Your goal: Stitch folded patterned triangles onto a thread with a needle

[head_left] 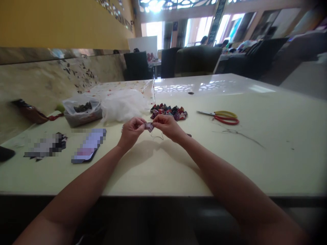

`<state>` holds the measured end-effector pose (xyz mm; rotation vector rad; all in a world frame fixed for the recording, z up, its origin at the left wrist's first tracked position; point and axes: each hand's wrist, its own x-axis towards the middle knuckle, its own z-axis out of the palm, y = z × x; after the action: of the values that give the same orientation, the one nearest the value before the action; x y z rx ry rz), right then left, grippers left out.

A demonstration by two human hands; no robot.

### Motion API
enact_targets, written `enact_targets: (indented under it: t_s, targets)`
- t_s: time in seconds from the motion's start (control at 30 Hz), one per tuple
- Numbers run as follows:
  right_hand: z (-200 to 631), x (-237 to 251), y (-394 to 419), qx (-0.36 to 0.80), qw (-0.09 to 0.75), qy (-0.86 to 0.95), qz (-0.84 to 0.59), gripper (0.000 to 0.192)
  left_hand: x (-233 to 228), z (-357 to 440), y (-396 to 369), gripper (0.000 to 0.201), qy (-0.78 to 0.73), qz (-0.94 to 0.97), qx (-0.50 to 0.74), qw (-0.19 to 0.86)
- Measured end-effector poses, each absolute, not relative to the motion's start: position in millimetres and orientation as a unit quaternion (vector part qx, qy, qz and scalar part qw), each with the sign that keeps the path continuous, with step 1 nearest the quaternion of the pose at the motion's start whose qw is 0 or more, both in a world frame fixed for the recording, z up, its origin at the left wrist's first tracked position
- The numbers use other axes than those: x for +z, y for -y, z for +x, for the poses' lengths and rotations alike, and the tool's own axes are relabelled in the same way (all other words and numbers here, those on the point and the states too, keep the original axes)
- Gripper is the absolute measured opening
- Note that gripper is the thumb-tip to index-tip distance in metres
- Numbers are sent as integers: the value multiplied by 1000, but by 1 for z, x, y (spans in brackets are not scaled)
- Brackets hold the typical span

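Note:
Both my hands meet above the middle of the cream table (230, 163). Between them is a small patterned fabric piece (149, 127), pinched by the fingers of my left hand (131, 130) and my right hand (167, 125). A thin thread (156, 136) hangs in a loop below the piece. Just behind my hands lies a pile of several similar folded fabric pieces (169, 112) in red, purple and dark prints.
Scissors with yellow and red handles (222, 116) lie to the right, loose thread (242, 135) near them. White stuffing (124, 103) and a plastic bag of dark pieces (81, 110) sit at the left, with a phone (89, 145) and dark scraps (60, 140). Chairs stand beyond.

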<state>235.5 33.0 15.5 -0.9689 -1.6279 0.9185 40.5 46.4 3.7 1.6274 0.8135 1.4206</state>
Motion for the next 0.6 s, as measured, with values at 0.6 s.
enact_targets:
  t_s: [0.6]
  targets:
    - [225, 16, -26, 418, 550, 604, -398, 21, -1, 39, -46, 52, -326, 572, 480, 580]
